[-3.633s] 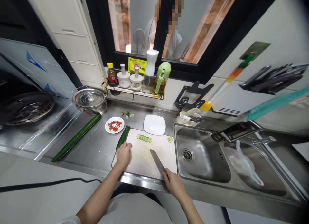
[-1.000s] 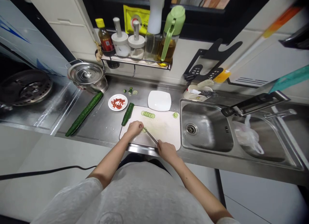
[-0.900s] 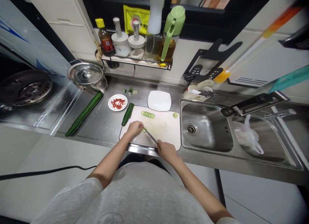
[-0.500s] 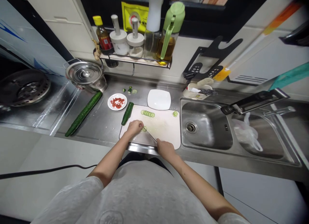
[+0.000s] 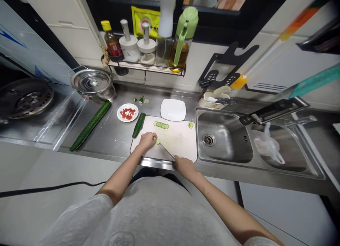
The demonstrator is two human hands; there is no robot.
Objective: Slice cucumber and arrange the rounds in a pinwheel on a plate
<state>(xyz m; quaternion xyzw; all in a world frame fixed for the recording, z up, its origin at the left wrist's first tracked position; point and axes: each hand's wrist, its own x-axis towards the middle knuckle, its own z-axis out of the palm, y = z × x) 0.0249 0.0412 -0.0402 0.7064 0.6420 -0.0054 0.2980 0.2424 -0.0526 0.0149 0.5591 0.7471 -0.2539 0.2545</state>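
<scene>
My left hand (image 5: 148,141) is closed in a pinch at a pale green cucumber slice (image 5: 158,141), low on the white cutting board (image 5: 177,143). My right hand (image 5: 185,165) grips a knife (image 5: 167,152) by its handle, the thin blade slanting up and left with its tip beside that slice. Farther up the board lies an overlapping row of cucumber slices (image 5: 160,125). A few more slices (image 5: 190,124) are stacked at the board's upper right corner. Along the left edge rests a cut piece of cucumber (image 5: 139,125).
A white plate of chopped red pieces (image 5: 128,113), a white square plate (image 5: 173,109) and cucumber ends (image 5: 141,99) sit behind the board. Left are a whole cucumber (image 5: 90,126) and a lidded steel pot (image 5: 92,83). A steel sink (image 5: 225,132) adjoins on the right.
The knife and my right hand have shifted slightly to the right, away from the slice's face, which now shows more plainly. My left hand stays in place. The whole view has turned a little.
</scene>
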